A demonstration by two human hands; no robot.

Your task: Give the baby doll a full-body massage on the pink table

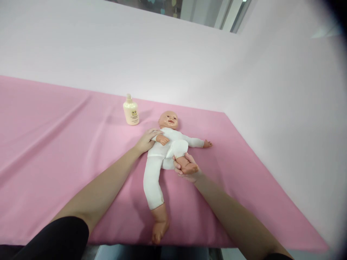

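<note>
— Anything to read here?

— Only one thing carries print: the bottle [131,111] behind the doll's [165,148] head. It has a small dark emblem on its front and a few faint lines under it.

— Can you make out the words?

— No. The marks are too small and blurred; no brand, no number, no letter comes clear.

— The pink cloth [54,144], the doll's white suit?

— Plain, both of them. No label shows on either.

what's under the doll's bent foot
The right hand cups the doll's bent foot from below. The palm and the pink cloth beneath are covered.
</note>
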